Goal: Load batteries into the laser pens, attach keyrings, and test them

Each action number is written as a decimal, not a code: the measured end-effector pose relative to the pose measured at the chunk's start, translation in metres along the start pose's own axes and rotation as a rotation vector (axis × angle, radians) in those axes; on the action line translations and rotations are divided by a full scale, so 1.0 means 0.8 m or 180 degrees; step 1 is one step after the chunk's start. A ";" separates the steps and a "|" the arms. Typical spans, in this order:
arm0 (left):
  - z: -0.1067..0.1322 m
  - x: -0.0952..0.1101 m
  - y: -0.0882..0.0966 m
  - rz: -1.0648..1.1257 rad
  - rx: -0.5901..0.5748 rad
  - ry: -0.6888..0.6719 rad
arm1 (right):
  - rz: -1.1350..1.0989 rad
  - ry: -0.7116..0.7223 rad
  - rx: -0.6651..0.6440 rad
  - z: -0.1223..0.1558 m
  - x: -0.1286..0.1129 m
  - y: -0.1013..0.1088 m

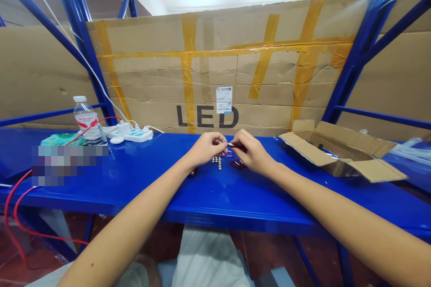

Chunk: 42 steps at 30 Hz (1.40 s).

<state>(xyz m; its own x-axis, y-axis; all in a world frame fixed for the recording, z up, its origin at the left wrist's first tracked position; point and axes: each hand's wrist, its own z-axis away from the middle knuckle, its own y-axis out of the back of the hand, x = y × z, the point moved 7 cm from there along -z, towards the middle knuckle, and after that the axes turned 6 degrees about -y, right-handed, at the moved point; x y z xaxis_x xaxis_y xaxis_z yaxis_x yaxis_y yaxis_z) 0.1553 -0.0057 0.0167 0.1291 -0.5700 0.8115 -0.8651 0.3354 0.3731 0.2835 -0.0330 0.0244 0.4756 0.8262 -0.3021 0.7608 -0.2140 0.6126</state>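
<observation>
At your far left, a bottle [89, 121] is standing beside a green packet [59, 139], and a white power strip [139, 135] is lying toward the back; this probably keeps them clear of your arms. Near your left wrist, a small dark item [192, 172] is showing, too hidden to identify. Your left hand [211, 147] is pinching, thumb and fingertips together, what looks like the silvery end of a small red piece [235, 145]. That piece is sitting raised between your hands, over the blue table [215, 197]. Below, small metal beads [220, 164] are lying in short rows, likely so you can pick them singly. Blue loops [229, 154] and red loops [237, 163] are resting just beside them, seemingly within easy reach. Your right hand [249, 150] is clamping the piece's dark red body, presumably steadying it. At far right, an open cardboard box [332, 166] is sitting well apart, leaving your working spot free.
</observation>
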 end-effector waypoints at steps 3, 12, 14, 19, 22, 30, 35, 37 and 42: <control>0.002 0.003 -0.002 0.0056 -0.0077 -0.0030 | -0.0103 0.0105 -0.0068 0.000 -0.003 0.000; 0.004 0.008 -0.004 -0.0285 -0.0092 -0.0212 | 0.0069 -0.0037 -0.0301 -0.001 0.000 -0.008; 0.004 0.007 -0.005 -0.0340 -0.0115 -0.0209 | 0.0099 -0.0124 -0.0319 0.000 0.001 -0.009; 0.004 0.007 -0.004 -0.0398 -0.0076 -0.0273 | 0.0098 -0.0276 -0.0177 0.000 0.001 -0.006; 0.004 0.009 -0.001 -0.0655 -0.0027 -0.0362 | 0.0233 -0.0029 -0.0185 0.000 -0.004 -0.006; 0.004 0.011 0.001 -0.0481 0.0056 -0.0245 | 0.0309 0.0342 -0.0030 0.000 -0.011 0.004; 0.004 0.010 -0.001 -0.0457 -0.0027 -0.0269 | 0.0678 0.0462 -0.0213 0.002 -0.012 -0.003; 0.004 0.009 -0.001 -0.0561 -0.0002 -0.0308 | 0.0771 0.0380 -0.0219 0.003 -0.009 -0.007; 0.005 0.010 -0.001 -0.0848 0.0072 -0.0382 | 0.0600 0.0088 -0.0249 0.002 -0.004 -0.010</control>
<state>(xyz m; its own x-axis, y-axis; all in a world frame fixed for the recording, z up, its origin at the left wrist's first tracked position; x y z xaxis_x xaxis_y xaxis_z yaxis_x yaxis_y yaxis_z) 0.1553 -0.0134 0.0209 0.2959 -0.7208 0.6268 -0.8192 0.1459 0.5546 0.2769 -0.0349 0.0193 0.5933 0.7895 -0.1572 0.6223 -0.3259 0.7117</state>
